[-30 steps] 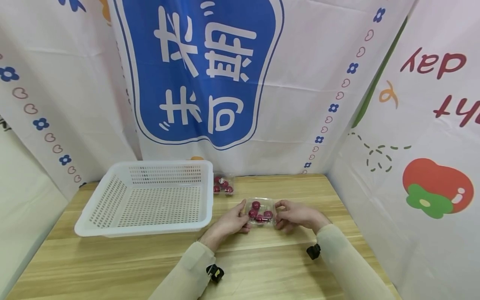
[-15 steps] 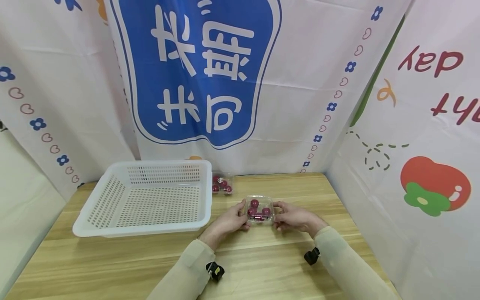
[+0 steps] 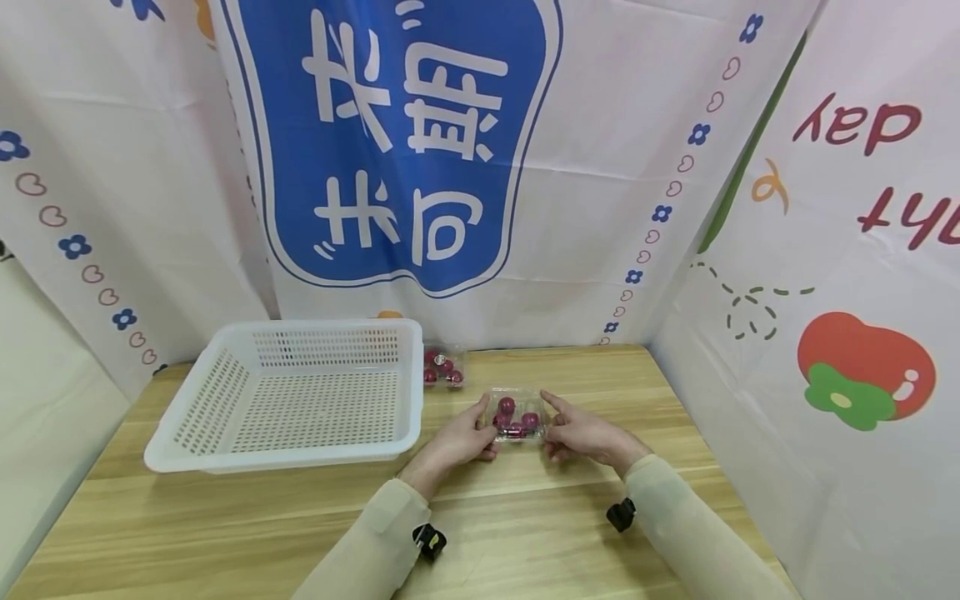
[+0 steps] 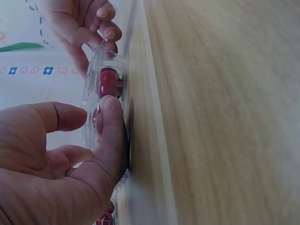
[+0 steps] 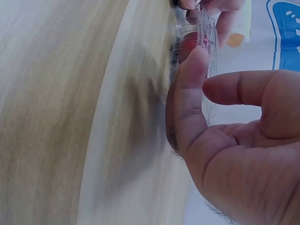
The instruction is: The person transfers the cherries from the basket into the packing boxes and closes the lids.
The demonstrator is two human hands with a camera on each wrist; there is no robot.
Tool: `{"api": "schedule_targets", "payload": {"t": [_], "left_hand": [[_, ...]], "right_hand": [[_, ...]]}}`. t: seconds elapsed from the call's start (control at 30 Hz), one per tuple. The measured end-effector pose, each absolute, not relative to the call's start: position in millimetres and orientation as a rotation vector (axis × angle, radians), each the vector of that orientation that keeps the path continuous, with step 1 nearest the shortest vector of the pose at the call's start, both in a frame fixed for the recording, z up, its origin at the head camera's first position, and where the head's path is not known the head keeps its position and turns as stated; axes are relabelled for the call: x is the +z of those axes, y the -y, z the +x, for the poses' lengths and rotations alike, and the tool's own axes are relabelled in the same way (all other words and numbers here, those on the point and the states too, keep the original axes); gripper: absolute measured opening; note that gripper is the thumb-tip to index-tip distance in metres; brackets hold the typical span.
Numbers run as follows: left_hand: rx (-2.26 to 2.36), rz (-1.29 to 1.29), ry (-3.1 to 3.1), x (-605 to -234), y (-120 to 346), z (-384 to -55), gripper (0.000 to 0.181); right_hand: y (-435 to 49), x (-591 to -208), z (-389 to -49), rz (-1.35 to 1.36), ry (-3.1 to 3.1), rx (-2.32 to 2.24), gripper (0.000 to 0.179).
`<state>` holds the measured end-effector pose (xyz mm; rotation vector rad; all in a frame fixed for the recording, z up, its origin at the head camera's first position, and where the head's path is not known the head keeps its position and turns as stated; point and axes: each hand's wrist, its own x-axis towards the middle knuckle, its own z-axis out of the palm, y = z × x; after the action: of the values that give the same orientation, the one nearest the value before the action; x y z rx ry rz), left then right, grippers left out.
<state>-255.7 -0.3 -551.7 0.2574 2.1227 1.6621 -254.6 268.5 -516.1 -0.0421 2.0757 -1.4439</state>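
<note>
A clear plastic fruit box (image 3: 516,416) with several dark red round fruits (image 3: 530,421) inside lies between both hands, near the middle of the table. My left hand (image 3: 461,434) holds its left side; in the left wrist view the thumb (image 4: 112,119) lies along the near side, and the index finger (image 4: 70,117) touches the upper side. On the opposite side, my right hand (image 3: 585,432) holds the box between thumb (image 5: 193,70) and index finger (image 5: 234,88). In the head view the right index finger stretches toward the far right corner. The box's underside is hidden.
A large white perforated basket (image 3: 315,457) stands on the left of the wooden table (image 3: 525,517). Another clear box of red fruits (image 3: 444,367) sits behind, beside the basket's right rim. Printed cloth (image 3: 570,275) hangs along the back and right.
The box has shifted slightly away from me, and both hands have moved with it. My right index finger has straightened toward the box's far corner. The basket and rear box stay put.
</note>
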Motion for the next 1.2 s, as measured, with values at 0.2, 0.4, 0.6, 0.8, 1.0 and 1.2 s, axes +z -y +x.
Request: {"api": "schedule_targets", "payload": {"t": [0.2,0.4,0.6,0.8,1.0,1.2], "left_hand": [[1.654,0.202,-2.079,-552,-1,-257,0.087],[1.766,0.128,-1.991,-549,-6,-256,0.089],[1.812,0.031,-1.973,-552,-15,-258,0.091],[1.827,0.034,-1.997,-542,-17,-253,0.091],[1.840,0.032,-2.016,-544,-19,-255,0.091],[1.816,0.029,-2.012,-543,-17,-257,0.092]], "right_hand": [[-266,-517,-255,0.017,-2.013,-1.459,0.097],[-262,-519,-256,0.065,-1.931,-1.527,0.097],[-260,-524,-258,0.146,-1.900,-1.613,0.089],[-256,-524,-261,0.203,-1.914,-1.653,0.082],[-255,-527,-266,0.217,-1.936,-1.645,0.081],[-256,-526,-266,0.200,-1.999,-1.590,0.077]]}}
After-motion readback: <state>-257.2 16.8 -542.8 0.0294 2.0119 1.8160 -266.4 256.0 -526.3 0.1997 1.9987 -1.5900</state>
